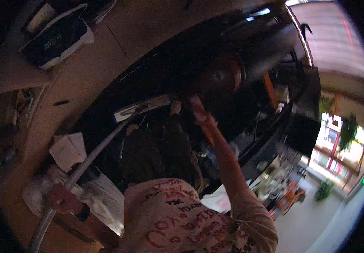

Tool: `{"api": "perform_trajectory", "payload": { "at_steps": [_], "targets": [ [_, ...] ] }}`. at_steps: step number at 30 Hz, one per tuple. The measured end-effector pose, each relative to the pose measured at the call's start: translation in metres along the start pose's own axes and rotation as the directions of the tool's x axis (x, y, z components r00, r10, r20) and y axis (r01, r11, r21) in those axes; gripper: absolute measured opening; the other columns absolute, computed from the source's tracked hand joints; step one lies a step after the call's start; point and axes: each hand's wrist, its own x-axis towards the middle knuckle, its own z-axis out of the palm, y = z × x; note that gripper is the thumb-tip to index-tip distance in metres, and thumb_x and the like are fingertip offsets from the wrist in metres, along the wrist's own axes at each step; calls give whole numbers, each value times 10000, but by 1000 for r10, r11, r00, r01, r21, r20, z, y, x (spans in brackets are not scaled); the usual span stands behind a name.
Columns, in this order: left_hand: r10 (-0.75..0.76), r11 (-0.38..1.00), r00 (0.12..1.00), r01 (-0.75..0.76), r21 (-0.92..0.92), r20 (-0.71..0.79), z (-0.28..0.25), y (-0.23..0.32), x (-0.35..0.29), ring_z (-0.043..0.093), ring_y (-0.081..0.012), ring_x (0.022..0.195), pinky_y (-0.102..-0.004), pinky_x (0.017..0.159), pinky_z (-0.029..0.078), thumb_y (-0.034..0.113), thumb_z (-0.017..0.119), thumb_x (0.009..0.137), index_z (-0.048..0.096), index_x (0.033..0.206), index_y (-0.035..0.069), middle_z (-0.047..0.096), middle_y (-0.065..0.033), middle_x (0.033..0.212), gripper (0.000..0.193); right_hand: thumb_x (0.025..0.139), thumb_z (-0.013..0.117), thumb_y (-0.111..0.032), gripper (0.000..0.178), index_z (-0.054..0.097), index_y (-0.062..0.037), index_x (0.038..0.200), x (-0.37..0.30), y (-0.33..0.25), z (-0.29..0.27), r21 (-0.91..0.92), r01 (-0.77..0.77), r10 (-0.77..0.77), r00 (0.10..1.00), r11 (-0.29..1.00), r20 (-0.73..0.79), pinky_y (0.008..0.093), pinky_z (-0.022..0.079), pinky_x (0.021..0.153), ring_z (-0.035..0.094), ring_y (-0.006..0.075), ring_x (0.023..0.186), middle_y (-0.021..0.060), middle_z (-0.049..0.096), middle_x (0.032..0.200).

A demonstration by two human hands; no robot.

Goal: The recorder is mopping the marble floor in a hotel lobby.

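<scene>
My left hand (63,199), with a dark band at the wrist, is wrapped round the grey pole of a flat mop (102,145). The pole slants up and right from the lower left. Its long, narrow head (143,108) rests on the dark floor just ahead of my feet. Stretched forward, my right hand (199,110) is smeared by motion, and its fingers do not show clearly. Just beyond it is a blurred reddish-brown rounded thing (228,76); I cannot tell whether the hand touches it.
A dark bag (57,40) stands on the brown surface at the far left. White paper or cloth (70,152) lies beside the pole. To the right are a dark screen (301,134), a cluttered desk (274,177) and a bright window (338,147). Much of the middle is in shadow.
</scene>
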Motion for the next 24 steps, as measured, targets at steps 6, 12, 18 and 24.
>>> {"api": "perform_trajectory", "payload": {
  "at_steps": [6,12,18,24],
  "targets": [
    [432,-18,898,98,995,-81,122,55,-37,412,-154,528,-309,505,377,188,368,782,419,639,64,402,-44,570,197,524,715,-271,669,383,3,1035,66,5,-6,-15,269,-240,880,963,409,428,399,731,443,285,912,95,414,1060],
    [107,842,874,174,511,-473,156,95,-66,434,-155,524,-304,506,392,14,414,728,428,571,25,398,-36,540,158,606,649,-288,442,489,-3,904,124,88,4,818,-171,-494,724,549,483,472,425,679,508,260,764,94,510,816],
    [253,386,872,306,870,-419,130,79,-88,474,-204,572,-330,604,430,190,363,762,435,568,25,469,-93,582,265,695,549,-338,357,519,-36,885,155,94,6,-242,172,-86,940,955,330,415,426,691,511,238,724,91,526,787],
    [105,762,830,287,581,-548,45,85,-126,460,-190,621,-322,608,403,206,346,762,428,597,49,493,-103,634,242,619,642,-246,302,548,-56,834,115,46,-16,60,190,-194,841,980,505,317,428,619,499,158,711,78,534,796]
  ]
}}
